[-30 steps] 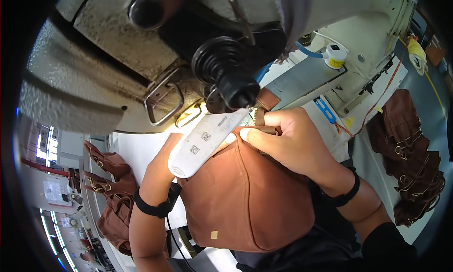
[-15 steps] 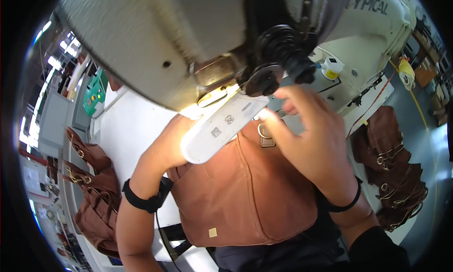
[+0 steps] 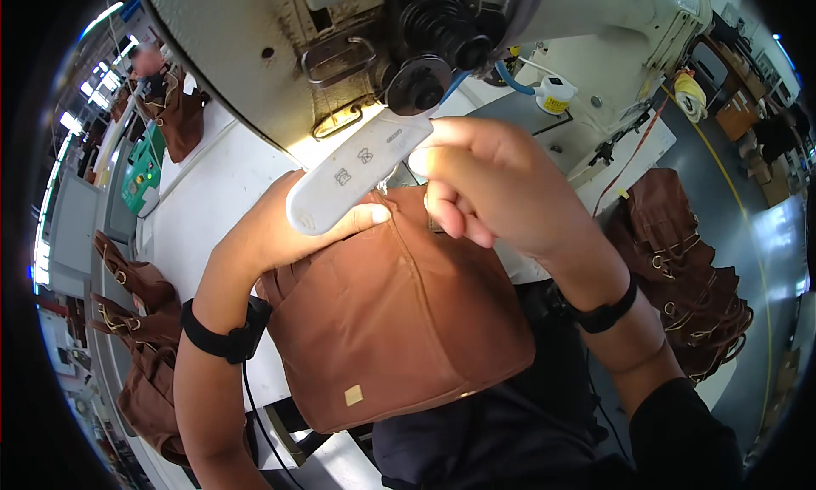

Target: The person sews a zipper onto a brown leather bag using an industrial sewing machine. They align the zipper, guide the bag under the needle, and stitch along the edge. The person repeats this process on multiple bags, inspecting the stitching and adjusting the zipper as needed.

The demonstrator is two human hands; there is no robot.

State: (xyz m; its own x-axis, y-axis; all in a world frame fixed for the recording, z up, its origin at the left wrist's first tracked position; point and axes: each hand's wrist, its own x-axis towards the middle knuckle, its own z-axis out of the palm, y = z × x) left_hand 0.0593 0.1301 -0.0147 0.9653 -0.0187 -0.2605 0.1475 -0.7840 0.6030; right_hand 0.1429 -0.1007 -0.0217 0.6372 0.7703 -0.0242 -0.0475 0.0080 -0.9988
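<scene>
A brown bag (image 3: 348, 320) with a raised seam and a small gold square patch rests against my lap, its top edge under the sewing machine head (image 3: 246, 31). My left hand (image 3: 336, 232) grips the bag's upper left edge, thumb on top by the seam; its other fingers are hidden behind a white oblong lamp (image 3: 357, 171). At the lamp's right end, my right hand (image 3: 489, 171) is closed in a pinch above the bag, with the lower fingers curled. What lies between its thumb and forefinger is too small or hidden to make out.
Brown bags (image 3: 161, 354) hang along the table's left side, and a pile of similar bags (image 3: 680, 277) lies at the right. A white oiler-like bottle (image 3: 555, 94) stands on the machine bed. A green box (image 3: 143, 171) is at the far left; a person (image 3: 149, 61) is beyond.
My right hand has gone from spread fingers near a metal ring to a closed pinch by the lamp's end. My left thumb has come into sight on the bag. The whole view has shifted.
</scene>
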